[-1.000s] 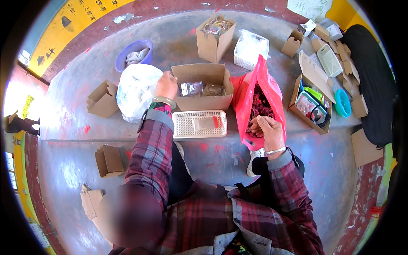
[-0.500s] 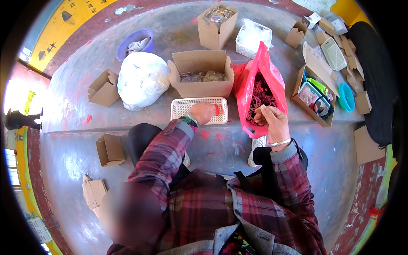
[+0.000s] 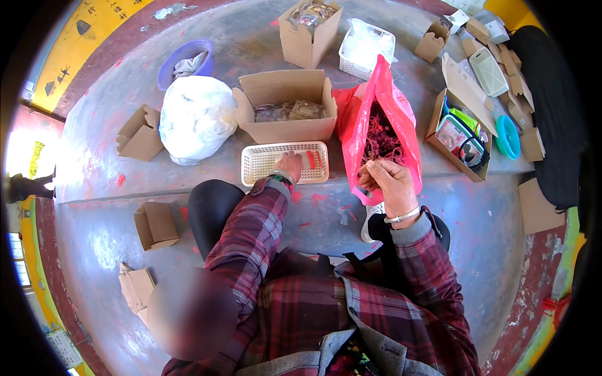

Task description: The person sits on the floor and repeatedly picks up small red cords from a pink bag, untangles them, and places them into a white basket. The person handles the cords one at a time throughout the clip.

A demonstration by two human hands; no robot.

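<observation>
A cream plastic basket (image 3: 252, 155) sits on the raised step in front of me. My left hand (image 3: 288, 165) reaches into it, its fingertips mostly hidden. Just right of those fingers lies a small red-and-clear packet (image 3: 310, 160); whether I grip it does not show. An upright pink plastic bag (image 3: 409, 141) gapes on the right, holding a tangle of dark red strings (image 3: 382, 141). At the bag's near edge my right hand (image 3: 391, 183) is closed, thumb and fingers pressed together. What lies in that pinch is too small to make out.
Behind the basket stands an open carton (image 3: 288, 130) with clear packets. A full white bag (image 3: 197, 122) and a purple basin (image 3: 166, 69) are left; a carton of goods (image 3: 454, 164) and a turquoise basin (image 3: 506, 138) are right. The step's edge crosses before my knees.
The view has shifted slightly, moving most things left. My left hand has drawn back a little toward me within the basket, showing more of the packet. My right hand stays pinched beside the bag.
</observation>
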